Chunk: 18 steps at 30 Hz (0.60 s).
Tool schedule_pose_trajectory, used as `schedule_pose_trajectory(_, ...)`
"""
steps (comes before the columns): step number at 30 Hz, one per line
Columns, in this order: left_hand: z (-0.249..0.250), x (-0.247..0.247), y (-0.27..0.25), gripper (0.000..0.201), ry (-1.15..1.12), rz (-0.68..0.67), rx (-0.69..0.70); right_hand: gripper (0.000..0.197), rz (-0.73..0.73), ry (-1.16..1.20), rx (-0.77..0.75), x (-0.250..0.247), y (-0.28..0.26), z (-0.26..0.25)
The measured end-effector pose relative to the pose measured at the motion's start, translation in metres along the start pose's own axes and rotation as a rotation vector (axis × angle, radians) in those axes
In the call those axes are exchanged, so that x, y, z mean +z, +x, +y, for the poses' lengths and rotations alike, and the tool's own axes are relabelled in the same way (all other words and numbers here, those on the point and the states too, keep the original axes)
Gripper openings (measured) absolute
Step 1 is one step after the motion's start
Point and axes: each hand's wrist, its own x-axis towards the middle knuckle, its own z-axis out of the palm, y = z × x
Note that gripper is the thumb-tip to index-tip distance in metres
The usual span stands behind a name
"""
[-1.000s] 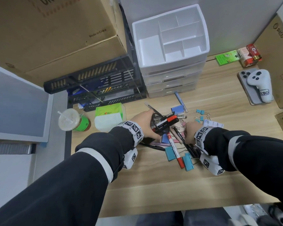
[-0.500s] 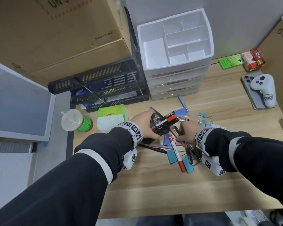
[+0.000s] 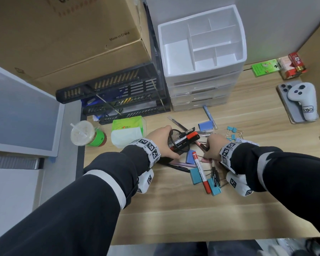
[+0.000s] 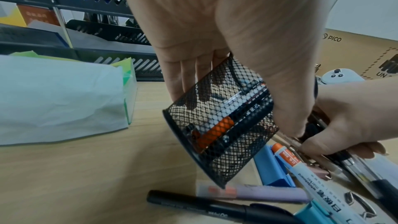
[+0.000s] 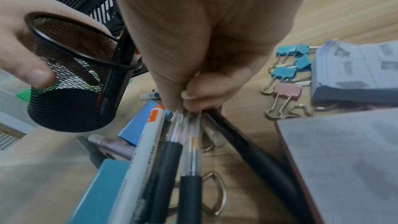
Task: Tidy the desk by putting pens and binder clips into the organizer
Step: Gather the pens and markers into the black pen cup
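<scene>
Pens (image 3: 215, 172) and binder clips (image 3: 231, 130) lie scattered on the wooden desk (image 3: 174, 209), in front of the white drawer unit (image 3: 201, 52). Nearer the person than that unit, the left hand (image 3: 162, 143) wraps around a tilted black mesh cup (image 4: 219, 120) with markers inside. Just right of the cup, the right hand (image 5: 193, 48) pinches a bunch of clear pens (image 5: 187, 142) over the pile, beside a white marker (image 3: 199, 168) lying flat
</scene>
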Motion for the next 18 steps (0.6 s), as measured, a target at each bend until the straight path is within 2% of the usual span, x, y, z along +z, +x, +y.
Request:
schedule_pose_trajectory(5,0.001,-0.002,0.002,0.076,0.002,0.004,-0.011,0.018,-0.023,-0.007,-0.005,0.000,-0.002,0.003)
schedule_pose_trajectory(11,-0.001,-0.006,0.003,0.081,0.060,-0.002,-0.041,0.029,-0.117,0.048,-0.044,-0.027,-0.006,0.009)
schedule_pose_trajectory(18,-0.002,-0.023,0.004,0.082,0.117,-0.024,-0.091,0.030,0.024,0.205,-0.068,-0.071,-0.011,0.021)
